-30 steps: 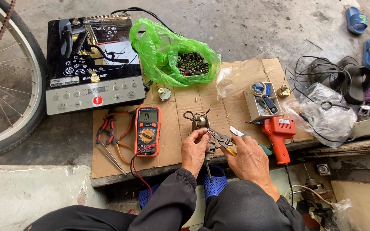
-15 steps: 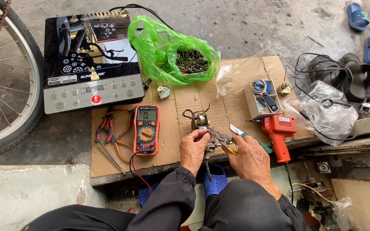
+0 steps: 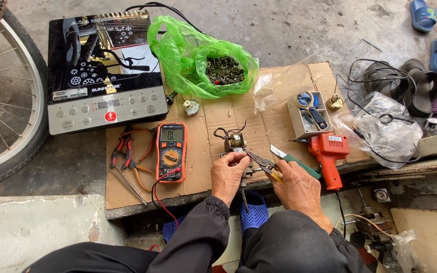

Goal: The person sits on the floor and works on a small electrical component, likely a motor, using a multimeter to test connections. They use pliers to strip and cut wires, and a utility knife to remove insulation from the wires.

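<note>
My left hand (image 3: 229, 174) grips a small metal motor part (image 3: 235, 142) with dark wires, held over the cardboard sheet (image 3: 213, 116). My right hand (image 3: 295, 186) holds pliers (image 3: 263, 163) with yellow handles. Their jaws point left at the part, close to my left fingers. An orange multimeter (image 3: 171, 151) with red and black leads lies left of my left hand. An orange soldering gun (image 3: 328, 156) and a green-handled knife (image 3: 292, 159) lie right of my right hand.
A black induction cooker (image 3: 104, 71) stands at the back left, next to a bicycle wheel (image 3: 6, 96). A green plastic bag (image 3: 203, 58) holds small scrap parts. Red-handled pliers (image 3: 122, 151), a small parts box (image 3: 307, 114), tangled cables (image 3: 380, 86) and blue sandals (image 3: 433, 35) surround the cardboard.
Both hands stay on the part and pliers with only slight shifts. The view has drifted a little.
</note>
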